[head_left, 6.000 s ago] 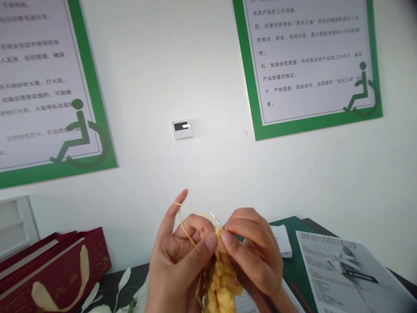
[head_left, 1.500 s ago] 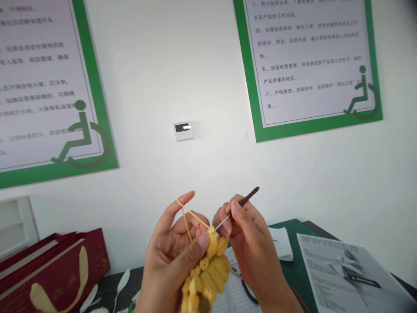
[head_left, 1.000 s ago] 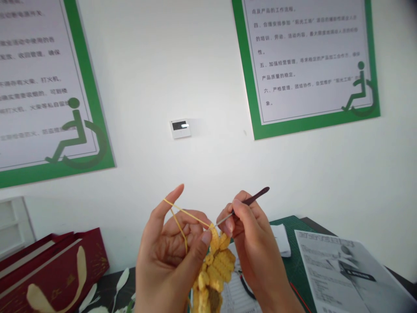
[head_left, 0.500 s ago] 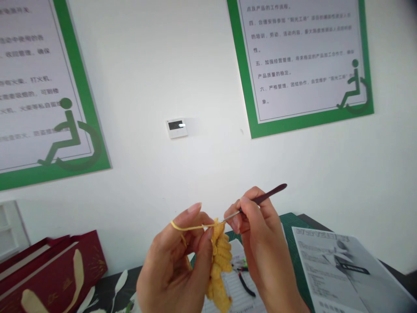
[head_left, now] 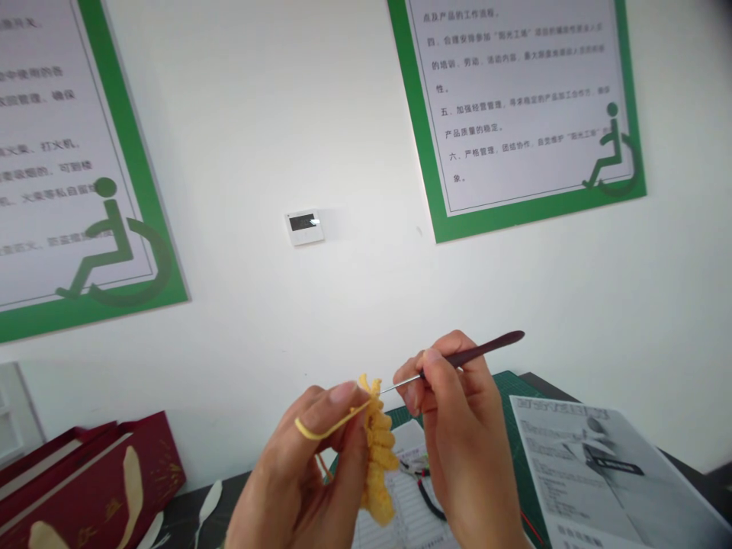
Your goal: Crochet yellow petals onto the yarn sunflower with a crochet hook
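A yellow crocheted piece [head_left: 380,450] with ruffled lobes hangs from my left hand [head_left: 312,465], pinched between thumb and fingers. Yellow yarn [head_left: 329,431] loops over the left index finger and runs to the top of the piece. My right hand [head_left: 457,427] is closed around a crochet hook [head_left: 477,351] with a dark red handle, held like a pen. The hook's thin metal shaft points left, its tip at the upper edge of the piece. Whether a loop sits on the tip is too small to tell.
Behind the hands lie a green cutting mat [head_left: 515,415], a printed sheet [head_left: 618,473], lined paper [head_left: 400,507] and pliers [head_left: 428,496]. At the lower left are a dark red gift bag [head_left: 97,488] and a pale leaf-shaped piece [head_left: 210,501]. Green-framed posters [head_left: 526,114] hang on the wall.
The left fingers have closed in and tilted the crocheted piece, whose top now leans left. The hook's handle end has shifted slightly right. The view has moved a little.
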The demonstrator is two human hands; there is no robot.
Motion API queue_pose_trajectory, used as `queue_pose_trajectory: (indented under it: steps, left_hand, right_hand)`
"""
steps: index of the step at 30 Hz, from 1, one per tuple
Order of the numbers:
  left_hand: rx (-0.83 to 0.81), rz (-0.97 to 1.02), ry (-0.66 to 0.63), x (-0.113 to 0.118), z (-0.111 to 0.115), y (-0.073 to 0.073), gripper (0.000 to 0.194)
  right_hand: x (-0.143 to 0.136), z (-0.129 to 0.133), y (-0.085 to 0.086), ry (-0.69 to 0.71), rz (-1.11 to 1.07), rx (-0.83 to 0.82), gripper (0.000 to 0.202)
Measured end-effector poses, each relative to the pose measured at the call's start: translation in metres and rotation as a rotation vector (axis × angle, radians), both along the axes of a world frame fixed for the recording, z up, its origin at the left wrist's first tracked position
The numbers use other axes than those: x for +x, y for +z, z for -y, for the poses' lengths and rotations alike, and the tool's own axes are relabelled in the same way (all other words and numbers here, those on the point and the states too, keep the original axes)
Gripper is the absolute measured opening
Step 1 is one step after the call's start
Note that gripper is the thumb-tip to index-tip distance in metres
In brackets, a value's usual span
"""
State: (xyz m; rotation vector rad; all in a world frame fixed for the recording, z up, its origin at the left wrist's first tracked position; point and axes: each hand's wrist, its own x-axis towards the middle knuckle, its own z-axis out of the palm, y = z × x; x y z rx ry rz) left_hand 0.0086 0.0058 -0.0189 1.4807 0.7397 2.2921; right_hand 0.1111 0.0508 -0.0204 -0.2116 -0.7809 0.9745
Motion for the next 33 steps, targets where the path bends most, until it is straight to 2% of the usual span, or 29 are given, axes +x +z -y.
queue_pose_trajectory:
  steps: [2,3,6,9,12,16,20,23,27,30,33]
  left_hand:
    - [0.099,-0.039,0.139,0.005,-0.002,0.003,0.041]
    - [0.091,-0.057,0.148,0.006,-0.003,0.005,0.039]
    - [-0.111,-0.071,-0.055,0.003,-0.007,0.010,0.036]
    - [-0.256,-0.042,-0.241,-0.005,-0.009,0.014,0.030]
    - [-0.300,0.027,-0.274,-0.007,-0.008,0.016,0.034]
    - [-0.283,0.075,-0.272,-0.003,-0.004,0.018,0.064]
    - [-0.252,0.098,-0.237,-0.002,0.001,0.019,0.069]
    - [-0.318,0.122,-0.271,-0.005,0.002,0.019,0.070]
    - [-0.369,0.120,-0.370,-0.011,0.000,0.018,0.079]
    - [-0.370,0.090,-0.382,-0.013,-0.001,0.019,0.091]
    - [-0.365,0.075,-0.406,-0.014,-0.001,0.019,0.095]
  right_hand:
    - [-0.002,-0.002,0.001,0.156,-0.069,0.001,0.026]
    - [-0.004,-0.003,0.002,0.261,-0.103,-0.005,0.028]
    - [-0.009,-0.006,0.002,0.535,-0.147,-0.029,0.032]
    - [-0.012,-0.006,0.001,0.623,-0.117,0.001,0.032]
    - [-0.011,-0.005,0.000,0.589,-0.065,0.044,0.031]
    - [-0.008,-0.007,0.000,0.434,0.090,0.106,0.026]
    - [-0.005,-0.009,-0.002,0.267,0.252,0.199,0.024]
    - [-0.003,-0.011,-0.004,0.151,0.291,0.243,0.023]
    - [-0.003,-0.011,-0.006,0.199,0.251,0.227,0.020]
    - [-0.003,-0.011,-0.008,0.292,0.198,0.213,0.017]
    - [-0.003,-0.013,-0.008,0.302,0.185,0.219,0.016]
